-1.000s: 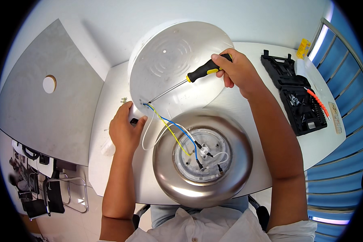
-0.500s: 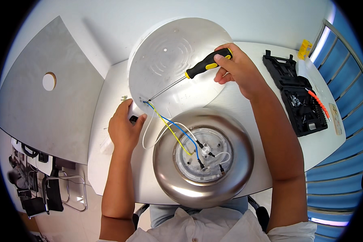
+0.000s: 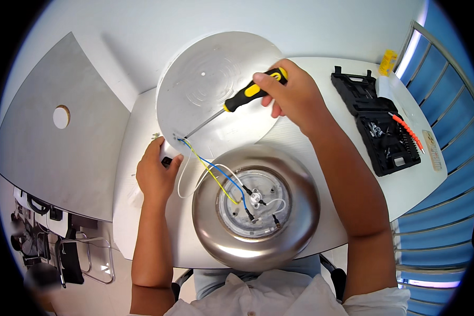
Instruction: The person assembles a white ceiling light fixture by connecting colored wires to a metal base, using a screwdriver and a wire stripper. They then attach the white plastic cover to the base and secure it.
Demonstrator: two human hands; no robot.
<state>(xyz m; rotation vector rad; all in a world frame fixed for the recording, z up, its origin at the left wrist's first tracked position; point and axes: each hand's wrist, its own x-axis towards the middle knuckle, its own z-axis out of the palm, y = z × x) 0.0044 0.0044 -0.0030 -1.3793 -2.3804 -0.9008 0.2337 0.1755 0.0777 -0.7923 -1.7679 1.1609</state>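
Observation:
My right hand (image 3: 296, 97) is closed around the black-and-yellow handle of a screwdriver (image 3: 245, 97). Its shaft slants down to the left, with the tip at the wire ends by the lower left rim of a large pale round plate (image 3: 221, 113). At that rim my left hand (image 3: 157, 171) grips a small white housing (image 3: 169, 150) with a black part; the fingers partly hide it. Blue, yellow-green and white wires (image 3: 209, 167) run from there to a brushed-metal round lamp base (image 3: 305, 210). Black-sleeved wire ends and a white connector (image 3: 255, 197) sit in its centre.
At the right of the white table (image 3: 321, 168) an open black tool case (image 3: 387, 145) holds bits and an orange flexible shaft (image 3: 407, 131). Behind it stands a yellow container (image 3: 387, 62). A grey panel (image 3: 63, 152) rises at the left; metal railings (image 3: 442, 139) flank the right.
The view has shifted slightly, so most things sit a little further left. My right hand and the screwdriver have come lower and left; the tip stays at the wire ends.

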